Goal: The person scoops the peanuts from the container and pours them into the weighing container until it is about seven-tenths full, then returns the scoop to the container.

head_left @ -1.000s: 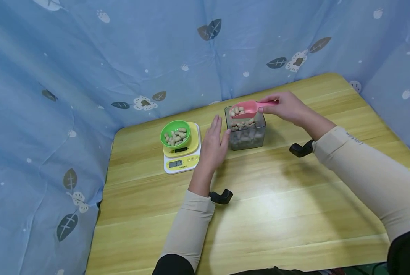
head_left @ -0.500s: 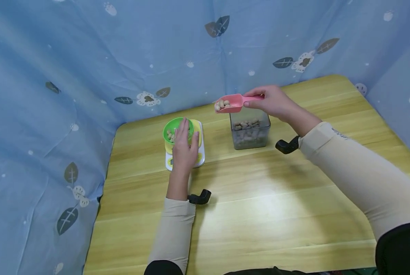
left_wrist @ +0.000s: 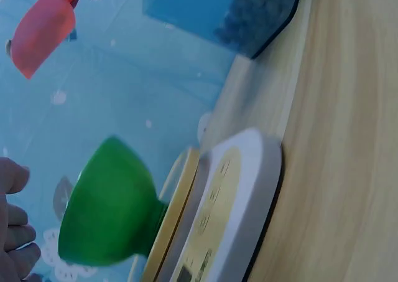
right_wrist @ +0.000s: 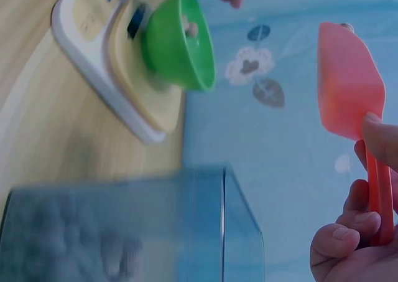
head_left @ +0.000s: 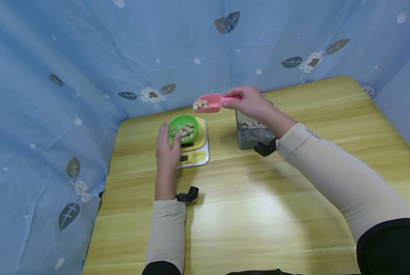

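My right hand (head_left: 247, 101) pinches the handle of a pink scoop (head_left: 207, 103) that carries several peanuts. The scoop hangs level just above and behind the right rim of a green bowl (head_left: 183, 129). That bowl holds peanuts and stands on a yellow and white kitchen scale (head_left: 195, 152). My left hand (head_left: 166, 147) stands with straight fingers against the bowl's left side, thumb near its front rim. In the left wrist view the fingertips (left_wrist: 15, 238) lie just left of the bowl (left_wrist: 106, 213). The right wrist view shows the scoop (right_wrist: 348, 83) from below.
A clear square container (head_left: 256, 135) partly filled with peanuts stands to the right of the scale, behind my right forearm. The wooden table (head_left: 260, 206) is closed in at the back and both sides by a blue patterned cloth (head_left: 88, 68).
My right hand carried the loaded scoop leftward from above the container to the bowl. My left hand left the container's side and came to the bowl's left side.
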`<state>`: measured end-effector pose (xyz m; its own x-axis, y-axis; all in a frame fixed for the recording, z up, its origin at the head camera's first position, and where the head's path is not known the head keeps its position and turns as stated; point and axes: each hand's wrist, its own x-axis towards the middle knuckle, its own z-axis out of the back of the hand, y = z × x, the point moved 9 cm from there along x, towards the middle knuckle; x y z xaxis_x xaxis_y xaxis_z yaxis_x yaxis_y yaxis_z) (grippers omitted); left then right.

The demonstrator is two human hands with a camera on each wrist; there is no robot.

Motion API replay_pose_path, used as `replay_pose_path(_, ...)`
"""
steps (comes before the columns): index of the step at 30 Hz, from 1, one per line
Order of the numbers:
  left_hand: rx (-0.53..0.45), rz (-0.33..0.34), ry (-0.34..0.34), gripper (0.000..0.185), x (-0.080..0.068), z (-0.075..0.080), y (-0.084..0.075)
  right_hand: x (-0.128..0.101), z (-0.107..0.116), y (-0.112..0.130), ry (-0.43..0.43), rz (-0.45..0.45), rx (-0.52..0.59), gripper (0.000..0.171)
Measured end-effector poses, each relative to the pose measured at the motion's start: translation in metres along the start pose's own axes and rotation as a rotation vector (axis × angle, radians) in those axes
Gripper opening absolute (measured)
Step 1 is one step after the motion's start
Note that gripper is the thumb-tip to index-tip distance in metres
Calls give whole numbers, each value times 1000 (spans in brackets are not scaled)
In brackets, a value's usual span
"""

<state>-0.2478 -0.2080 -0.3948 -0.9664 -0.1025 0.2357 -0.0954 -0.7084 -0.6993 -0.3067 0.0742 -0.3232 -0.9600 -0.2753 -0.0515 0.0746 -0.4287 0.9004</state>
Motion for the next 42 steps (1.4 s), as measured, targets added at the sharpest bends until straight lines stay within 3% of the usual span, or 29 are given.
replay_pose_path(6, -23, 106, 48, 71, 2, 0, 27, 8, -27, 8, 10, -16, 34, 37)
replay_pose_path(9, -46, 120, 68, 71, 3, -3, 35, 12, -37, 11, -1, -10, 42, 35)
replay_pose_path(15, -70, 142, 106, 69, 4, -11, 41, 18, -54, 9, -48, -26, 33, 32)
replay_pose_path(27, -105, 144, 111, 67, 7, -17, 37, 31, -75, -12, -117, -52, -33, 36)
replay_pose_path(36, -98, 144, 100, 67, 8, -17, 41, 29, -93, -3, -129, 64, -283, 36)
replay_pose_path(42, -88, 140, 84, 66, 8, -14, 44, 24, -101, 16, -180, 249, -476, 31)
